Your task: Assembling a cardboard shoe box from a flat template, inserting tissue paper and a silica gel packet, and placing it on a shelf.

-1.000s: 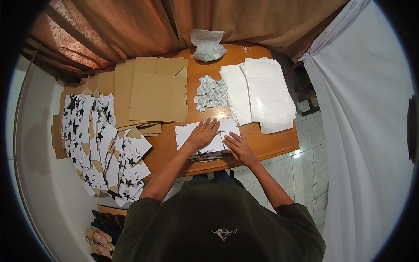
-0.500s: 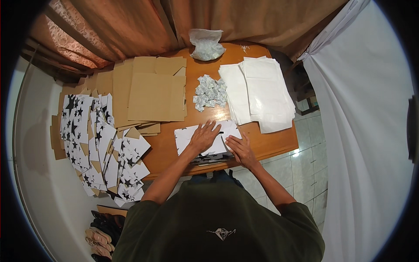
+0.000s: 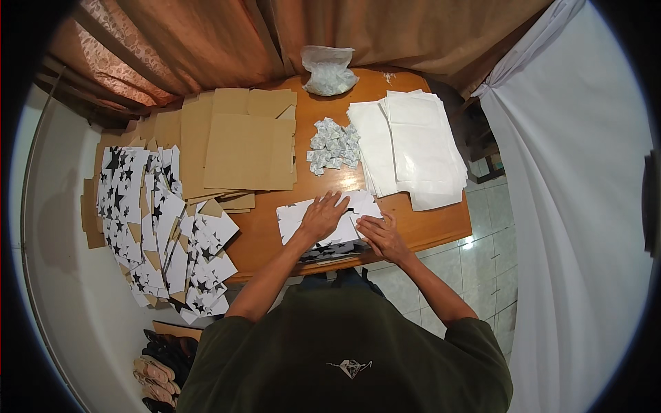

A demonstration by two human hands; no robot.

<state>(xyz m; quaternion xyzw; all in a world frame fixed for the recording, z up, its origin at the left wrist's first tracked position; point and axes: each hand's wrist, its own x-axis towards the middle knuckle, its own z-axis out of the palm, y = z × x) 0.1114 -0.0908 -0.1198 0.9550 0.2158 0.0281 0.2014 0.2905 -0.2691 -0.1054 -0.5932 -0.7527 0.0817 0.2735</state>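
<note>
A white cardboard box printed with black stars lies at the table's near edge, its top closed over and a small dark slot showing between my hands. My left hand rests flat on the top, fingers stretched toward the far side. On the right part of the top lies my right hand, its fingers extended and its thumb raised a little. Beyond the box is a heap of small pale sachets.
Brown cardboard sheets are stacked at the left, beside a spread pile of star-printed card pieces. White paper sheets lie at the right. A clear plastic bag of sachets stands at the back of the wooden table.
Both hands stay on the box top, with barely any shift in the fingers. The whole view has moved very slightly.
</note>
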